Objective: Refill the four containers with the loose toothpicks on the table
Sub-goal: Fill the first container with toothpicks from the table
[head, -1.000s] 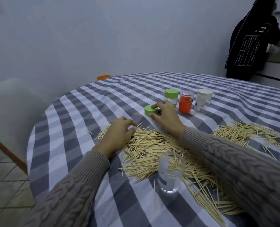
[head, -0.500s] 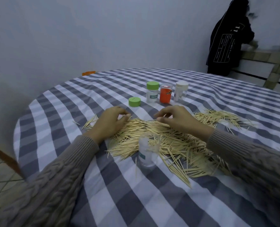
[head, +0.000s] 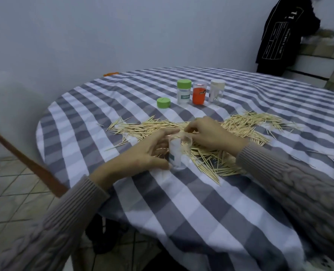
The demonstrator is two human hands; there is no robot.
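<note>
Two sleeves of grey cable-knit reach in from the near edge over the desk (head: pixel 201 222), which wears a grey-and-white checked cloth. The left hand (head: pixel 142 153) curls its fingers and thumb round a clear open container (head: pixel 179 151) that stands upright at the near edge of the toothpicks. The right hand (head: pixel 211 133) sits just behind the container's mouth, its fingertips (head: pixel 186 130) drawn together over the rim; they seem to pinch a few toothpicks, though blur hides how many. The loose toothpicks (head: pixel 211 153) lie in a wide heap under and around both hands, and a second patch (head: pixel 256 122) spreads off to the right. Farther back, a green lid (head: pixel 163 102) lies flat by itself on the cloth. Just behind it three containers stand in a row, close together: a green-capped container (head: pixel 183 91), an orange container (head: pixel 199 93) and a white-capped container (head: pixel 216 90). By the far wall stands a person in a dark jacket (head: pixel 279 34).
</note>
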